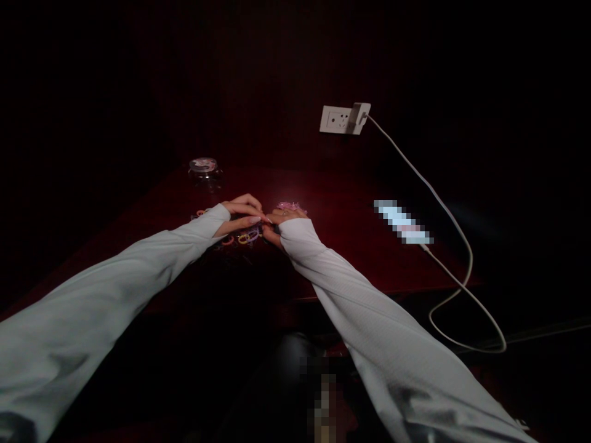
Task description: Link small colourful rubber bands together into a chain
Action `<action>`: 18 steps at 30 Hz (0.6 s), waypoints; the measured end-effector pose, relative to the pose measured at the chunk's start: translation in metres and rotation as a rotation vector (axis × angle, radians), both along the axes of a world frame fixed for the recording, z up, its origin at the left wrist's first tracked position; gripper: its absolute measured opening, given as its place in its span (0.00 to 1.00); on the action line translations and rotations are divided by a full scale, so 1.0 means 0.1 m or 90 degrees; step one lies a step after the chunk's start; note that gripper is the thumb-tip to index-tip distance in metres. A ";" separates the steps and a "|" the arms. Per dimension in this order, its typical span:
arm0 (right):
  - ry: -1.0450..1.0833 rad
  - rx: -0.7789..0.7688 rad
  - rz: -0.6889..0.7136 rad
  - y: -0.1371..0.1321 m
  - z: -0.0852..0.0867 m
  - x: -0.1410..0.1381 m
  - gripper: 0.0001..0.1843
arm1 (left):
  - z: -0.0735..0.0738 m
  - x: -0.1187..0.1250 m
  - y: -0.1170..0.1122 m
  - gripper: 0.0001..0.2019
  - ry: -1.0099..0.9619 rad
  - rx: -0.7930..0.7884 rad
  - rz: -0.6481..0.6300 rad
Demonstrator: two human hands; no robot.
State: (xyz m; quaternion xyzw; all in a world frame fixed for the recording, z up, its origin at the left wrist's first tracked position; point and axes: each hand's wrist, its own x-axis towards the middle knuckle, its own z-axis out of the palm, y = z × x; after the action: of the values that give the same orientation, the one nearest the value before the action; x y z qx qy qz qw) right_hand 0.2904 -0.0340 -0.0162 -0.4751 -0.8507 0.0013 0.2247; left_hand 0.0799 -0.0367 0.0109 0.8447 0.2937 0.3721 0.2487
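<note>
My left hand and my right hand meet over the dark red table, fingertips touching or nearly so. The left thumb and index finger come close together in a pinch. My right fingers are bent inward towards them. Whatever sits between the fingertips is too small and dark to make out. Under and beside my left hand lie several small coloured elastic-looking rings, among them a yellow ring and an orange ring. Just behind my right hand is a pile of pink strands or bands.
A clear round jar with a patterned lid stands at the back left. To the right lies a phone, its screen lit and blurred out. A white cable loops past the table edge from a charger in the wall socket.
</note>
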 end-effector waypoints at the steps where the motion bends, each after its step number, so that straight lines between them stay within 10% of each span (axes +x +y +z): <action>1: -0.001 0.000 0.002 0.01 0.00 0.00 0.12 | 0.00 0.00 0.01 0.22 0.001 -0.003 -0.003; 18: 0.030 0.026 0.037 -0.05 0.02 0.04 0.09 | 0.13 0.07 -0.10 0.27 -0.001 -0.091 -0.070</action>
State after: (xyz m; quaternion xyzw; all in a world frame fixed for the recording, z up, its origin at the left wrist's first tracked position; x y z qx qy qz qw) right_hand 0.2946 -0.0390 -0.0141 -0.4455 -0.8584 0.0013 0.2542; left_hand 0.0873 -0.0465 0.0235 0.8394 0.2725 0.3367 0.3283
